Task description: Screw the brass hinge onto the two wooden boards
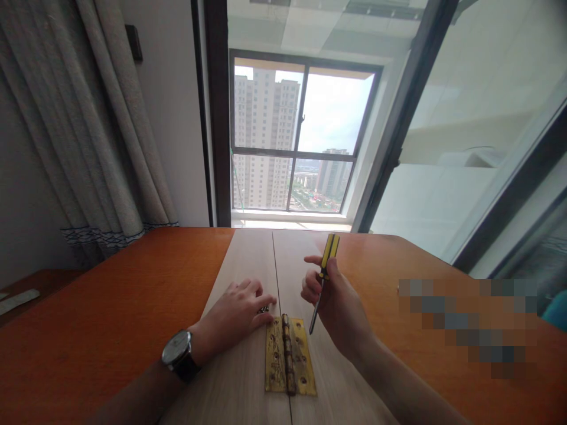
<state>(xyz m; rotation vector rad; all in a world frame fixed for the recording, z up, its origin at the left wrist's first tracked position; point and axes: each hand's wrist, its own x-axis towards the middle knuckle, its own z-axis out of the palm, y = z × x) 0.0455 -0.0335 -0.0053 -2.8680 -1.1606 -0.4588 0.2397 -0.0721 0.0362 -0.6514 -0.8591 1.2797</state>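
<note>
My right hand [343, 301] grips a screwdriver [328, 255] with a yellow and black handle. Its handle points up and its metal shaft slants down, with the tip just above the board, right of the hinge. A worn brass-coloured hinge [288, 355] lies unfolded over the seam between two pale wooden boards [248, 260]. My left hand [239, 310] rests on the left board at the hinge's upper left corner. Small metal screws [264, 308] show between its thumb and index finger, which are apart; the other fingers are curled and partly hidden.
The boards lie on an orange-brown wooden table [146, 295]. A blurred patch [469, 319] covers something on the right side. Grey curtains [101, 118] hang at the left. Beyond the table's far edge are dark-framed glass doors and a window [305, 136].
</note>
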